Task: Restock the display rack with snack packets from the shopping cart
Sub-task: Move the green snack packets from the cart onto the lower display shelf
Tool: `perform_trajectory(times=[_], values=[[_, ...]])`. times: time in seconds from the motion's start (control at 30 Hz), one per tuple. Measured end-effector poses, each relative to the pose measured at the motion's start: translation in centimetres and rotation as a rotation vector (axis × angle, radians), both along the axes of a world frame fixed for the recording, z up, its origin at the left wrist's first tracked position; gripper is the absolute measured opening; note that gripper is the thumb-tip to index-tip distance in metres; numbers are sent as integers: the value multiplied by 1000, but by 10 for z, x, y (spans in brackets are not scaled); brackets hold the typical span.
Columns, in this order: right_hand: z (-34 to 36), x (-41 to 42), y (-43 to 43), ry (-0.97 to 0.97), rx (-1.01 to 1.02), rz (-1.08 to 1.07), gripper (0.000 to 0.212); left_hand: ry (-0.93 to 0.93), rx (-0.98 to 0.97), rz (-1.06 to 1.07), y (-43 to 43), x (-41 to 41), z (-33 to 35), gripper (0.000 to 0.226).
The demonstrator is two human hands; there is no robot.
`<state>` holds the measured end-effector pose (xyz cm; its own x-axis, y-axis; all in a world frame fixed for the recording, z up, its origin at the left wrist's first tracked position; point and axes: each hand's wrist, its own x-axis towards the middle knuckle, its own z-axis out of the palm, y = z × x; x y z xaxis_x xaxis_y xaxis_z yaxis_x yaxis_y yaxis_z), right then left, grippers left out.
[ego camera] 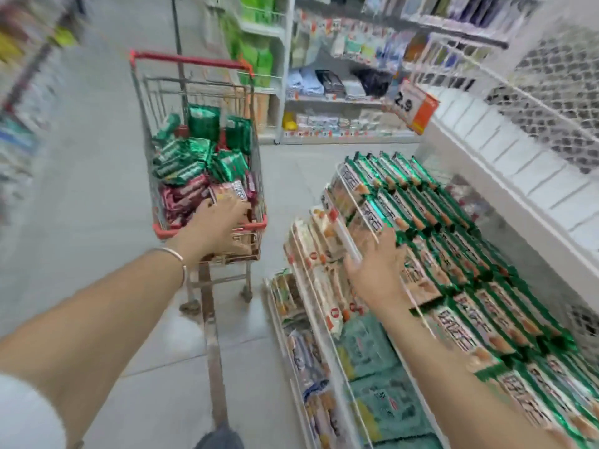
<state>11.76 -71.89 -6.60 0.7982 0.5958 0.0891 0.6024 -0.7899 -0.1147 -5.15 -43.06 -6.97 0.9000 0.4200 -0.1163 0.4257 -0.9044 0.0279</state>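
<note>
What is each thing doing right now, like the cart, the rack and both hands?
shopping cart, heaped with green and red snack packets.
display rack, top tier packed with rows of green packets.
left hand, inside the cart, on the packets; grip unclear.
right hand, open, fingers spread over the rack's packets.
</note>
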Motion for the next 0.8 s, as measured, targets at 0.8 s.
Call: perform_trajectory(times=[0.8], values=[[-95, 58, 549, 301, -212, 423, 65, 122, -344, 573, 436, 2, -49, 82]])
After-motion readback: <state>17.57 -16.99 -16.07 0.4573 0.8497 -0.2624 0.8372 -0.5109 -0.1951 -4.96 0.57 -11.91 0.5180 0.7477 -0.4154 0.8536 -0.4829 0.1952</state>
